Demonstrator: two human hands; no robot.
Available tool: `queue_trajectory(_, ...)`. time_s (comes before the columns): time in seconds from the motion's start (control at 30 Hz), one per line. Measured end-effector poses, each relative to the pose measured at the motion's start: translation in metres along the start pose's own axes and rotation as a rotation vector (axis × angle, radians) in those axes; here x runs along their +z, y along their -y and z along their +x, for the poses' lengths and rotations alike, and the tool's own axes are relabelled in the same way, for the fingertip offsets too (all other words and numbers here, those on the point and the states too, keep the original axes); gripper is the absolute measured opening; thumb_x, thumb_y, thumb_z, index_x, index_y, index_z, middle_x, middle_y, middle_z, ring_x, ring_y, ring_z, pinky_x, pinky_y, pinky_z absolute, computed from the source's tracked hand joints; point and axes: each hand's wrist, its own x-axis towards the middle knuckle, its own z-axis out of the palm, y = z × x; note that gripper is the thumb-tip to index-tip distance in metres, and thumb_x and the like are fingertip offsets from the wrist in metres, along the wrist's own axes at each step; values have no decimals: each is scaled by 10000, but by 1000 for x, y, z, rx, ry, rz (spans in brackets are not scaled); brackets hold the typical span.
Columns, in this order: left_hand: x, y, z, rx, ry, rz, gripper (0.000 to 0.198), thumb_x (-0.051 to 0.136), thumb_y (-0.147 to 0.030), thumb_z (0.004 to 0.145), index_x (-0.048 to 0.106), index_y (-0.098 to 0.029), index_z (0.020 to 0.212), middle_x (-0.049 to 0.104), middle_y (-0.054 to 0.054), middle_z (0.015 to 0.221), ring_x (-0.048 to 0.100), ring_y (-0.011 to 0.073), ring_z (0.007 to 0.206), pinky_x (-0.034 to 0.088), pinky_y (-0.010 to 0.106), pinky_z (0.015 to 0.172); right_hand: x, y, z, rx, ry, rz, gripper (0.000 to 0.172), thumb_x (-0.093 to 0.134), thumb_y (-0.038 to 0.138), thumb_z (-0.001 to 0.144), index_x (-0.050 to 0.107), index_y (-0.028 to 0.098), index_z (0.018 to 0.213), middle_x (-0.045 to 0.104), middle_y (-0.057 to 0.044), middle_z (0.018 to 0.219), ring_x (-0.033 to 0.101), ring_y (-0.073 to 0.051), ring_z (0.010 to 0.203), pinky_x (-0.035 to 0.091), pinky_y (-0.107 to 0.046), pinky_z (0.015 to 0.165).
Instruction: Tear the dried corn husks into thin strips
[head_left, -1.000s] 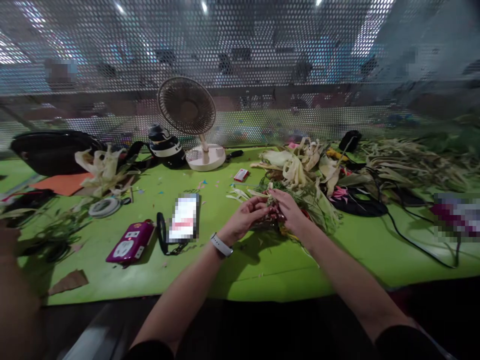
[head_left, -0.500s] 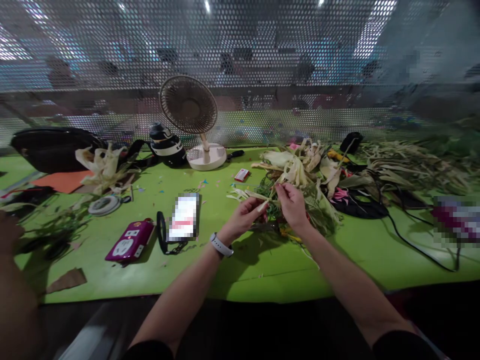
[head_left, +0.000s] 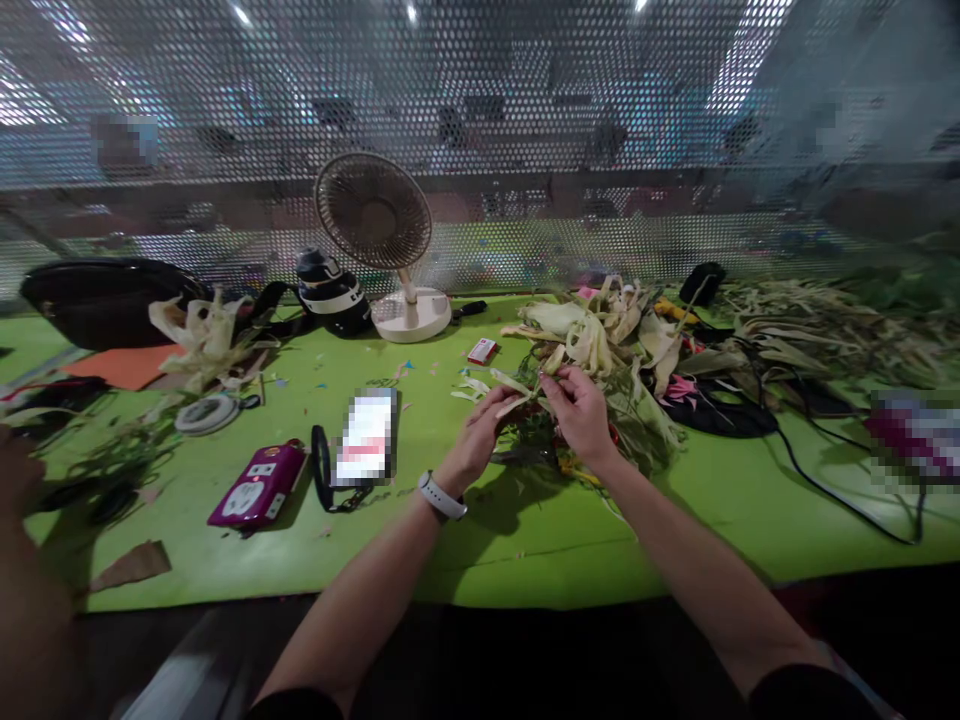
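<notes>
Pale strips of corn husk (head_left: 517,402) stretch between my two hands, just above the green table. My left hand (head_left: 481,430), with a light watch band at the wrist, pinches one side of the strips. On the other side my right hand (head_left: 581,415) has thumb and forefinger closed on the husk, its knuckles turned up. Right behind and under my hands lies a heap of dried husks (head_left: 577,335) mixed with green stringy stalks (head_left: 649,425). The fingertips partly hide where the strips cross.
A white fan (head_left: 411,312), a dark bottle (head_left: 330,295) and a black bag (head_left: 112,300) stand along the perforated screen. A phone (head_left: 366,435) and a purple pouch (head_left: 259,485) lie left of my hands. Another person's hand (head_left: 19,470) is at the far left. A black cable (head_left: 840,480) runs at right.
My left hand has shifted slightly left and up, its fingers now flatter along the strip. My right hand has moved a little left, still pinching the husk.
</notes>
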Motion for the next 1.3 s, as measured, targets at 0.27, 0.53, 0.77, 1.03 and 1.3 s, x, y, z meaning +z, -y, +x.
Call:
queue_trajectory(0.27, 5, -2, -3, -98, 1, 168, 311, 663, -456, 735, 579, -157, 710, 427, -56, 544, 343, 59, 493, 286, 199, 470, 0, -11, 3, -122, 66, -220, 264, 540, 435, 841, 555, 182, 766, 567, 5, 674, 507, -122, 601, 438, -247, 601)
queue_trajectory(0.53, 9, -7, -1, 96, -78, 260, 323, 656, -466, 741, 572, -156, 713, 441, -46, 615, 377, 78, 587, 341, 210, 562, -12, -3, 0, -129, 542, -55, 893, 764, 520, 614, 389, 204, 1360, 444, -123, 1381, 411, -266, 1286, 325, -390, 1063)
queue_trajectory(0.77, 6, -6, -1, 133, 28, 384, 373, 649, -474, 738, 527, -149, 602, 479, -33, 584, 414, 85, 575, 354, 216, 564, -8, -11, 3, 127, 577, 121, 771, 717, 542, 671, 463, 187, 1306, 524, -112, 1303, 485, -268, 1210, 373, -381, 1017)
queue_trajectory(1.03, 7, -1, -4, 208, 51, 654, 207, 562, -344, 824, 594, -140, 813, 620, 22, 728, 519, 121, 661, 405, 232, 617, 2, -11, 4, 19, 305, 57, 288, 538, 501, 836, 500, 217, 812, 554, 2, 768, 533, -149, 741, 436, -279, 732)
queue_trajectory(1.3, 11, -3, -11, 290, 61, 764, 258, 502, -400, 871, 542, -155, 803, 451, -39, 609, 372, 85, 548, 297, 212, 511, -3, -4, 5, -143, 6, -273, 373, 379, 505, 915, 343, 225, 671, 361, 44, 604, 348, -120, 565, 308, -253, 562)
